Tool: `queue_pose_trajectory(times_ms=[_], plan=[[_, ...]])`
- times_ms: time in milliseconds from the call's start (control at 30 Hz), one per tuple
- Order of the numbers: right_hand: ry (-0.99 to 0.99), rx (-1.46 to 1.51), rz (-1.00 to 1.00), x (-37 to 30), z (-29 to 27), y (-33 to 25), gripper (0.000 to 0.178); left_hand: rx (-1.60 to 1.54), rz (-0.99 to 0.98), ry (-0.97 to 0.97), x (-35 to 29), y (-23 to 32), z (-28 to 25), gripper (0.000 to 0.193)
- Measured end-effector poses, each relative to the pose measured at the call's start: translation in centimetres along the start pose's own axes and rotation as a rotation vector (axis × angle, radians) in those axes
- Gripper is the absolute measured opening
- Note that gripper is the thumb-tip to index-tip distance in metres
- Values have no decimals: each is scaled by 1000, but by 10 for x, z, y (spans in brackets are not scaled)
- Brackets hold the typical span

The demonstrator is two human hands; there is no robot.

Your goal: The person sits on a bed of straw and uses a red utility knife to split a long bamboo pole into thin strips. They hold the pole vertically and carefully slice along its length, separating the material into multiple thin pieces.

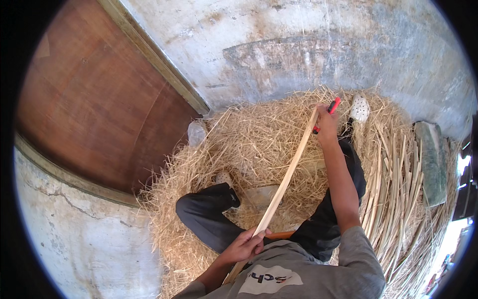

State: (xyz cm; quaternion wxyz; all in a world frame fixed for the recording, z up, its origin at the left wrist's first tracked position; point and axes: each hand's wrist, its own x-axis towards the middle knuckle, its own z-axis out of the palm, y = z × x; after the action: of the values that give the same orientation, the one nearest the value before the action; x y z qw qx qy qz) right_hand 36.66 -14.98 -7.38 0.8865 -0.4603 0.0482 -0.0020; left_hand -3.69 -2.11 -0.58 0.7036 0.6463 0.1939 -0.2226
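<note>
A long pale bamboo strip runs slantwise from my waist up to the far right, slightly bowed. My left hand is closed around its near part, close to my shirt. My right arm stretches forward, and at the strip's far end my right hand is closed on a red-and-black utility knife. The knife's blade cannot be made out. The right fingers are close against the strip's tip; whether they also pinch it is hidden.
Loose shavings cover the floor around my bent legs. Many long split strips lie to the right, beside a greenish slab. A crumpled clear plastic piece lies by the brown door. A worn wall stands ahead.
</note>
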Motion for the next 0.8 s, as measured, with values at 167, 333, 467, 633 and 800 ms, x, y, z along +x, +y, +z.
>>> queue_pose_trajectory(times_ms=[167,333,467,633,800], plan=[[75,121,-7,-3,-4,-11,5,54,13,5,7,5,3,25],[214,21,-55,15,-17,-10,14,81,78,-5,16,-6,3,24],[515,102,-108,71,-60,-27,14,91,-10,54,-4,-32,-12,24],[-99,-1002,-251,23,-48,-11,28,-102,-2,124,-4,-16,-24,26],[-351,-901,-228,-51,-13,33,32,-191,138,91,2,27,-31,28]])
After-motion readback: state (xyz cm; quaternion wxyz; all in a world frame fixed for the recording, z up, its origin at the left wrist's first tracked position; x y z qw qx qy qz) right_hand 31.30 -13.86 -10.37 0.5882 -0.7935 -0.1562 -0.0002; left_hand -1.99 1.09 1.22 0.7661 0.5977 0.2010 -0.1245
